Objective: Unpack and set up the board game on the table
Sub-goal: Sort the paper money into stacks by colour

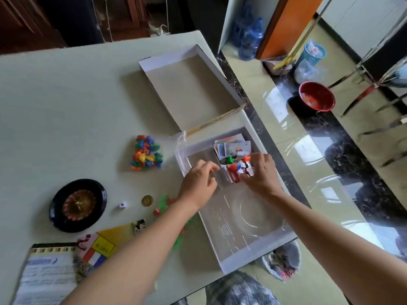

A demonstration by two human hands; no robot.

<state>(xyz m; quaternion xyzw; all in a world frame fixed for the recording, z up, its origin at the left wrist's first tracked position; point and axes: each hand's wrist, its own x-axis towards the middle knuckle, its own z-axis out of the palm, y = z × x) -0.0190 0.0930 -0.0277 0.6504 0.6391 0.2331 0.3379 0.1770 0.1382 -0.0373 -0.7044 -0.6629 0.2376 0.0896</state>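
- The two bare forearms, nearest the camera, reached up from the lower edge and met over the open box base (229, 264), which sat at the right-hand edge of the table (66, 106).
- The right hand (262, 172) had its fingers curled round a clump of small red, blue and white pieces (241, 168). It held them just above the far end of the box, beside a stack of cards (233, 146) lying there.
- The left hand (199, 183) hovered knuckles-up over the clear plastic insert (248, 216), fingers bent toward the clump. Whether it pinched clear wrapping or held nothing could not be told.
- The step in hand looked like lifting the small pieces out of the box. To do it well, the right hand should keep the clump cupped from below and carry it low. The left hand could steady the insert so it did not lift with the pieces.
- The clump would sit best on bare table near the bag of coloured tokens (146, 156), away from the edge, since small pieces scatter and roll.
- Out on the table were the roulette wheel (78, 204), a die (123, 204), a gold coin (147, 200), the folded board (105, 243) and the upturned lid (193, 84). The cards remained to be taken out.
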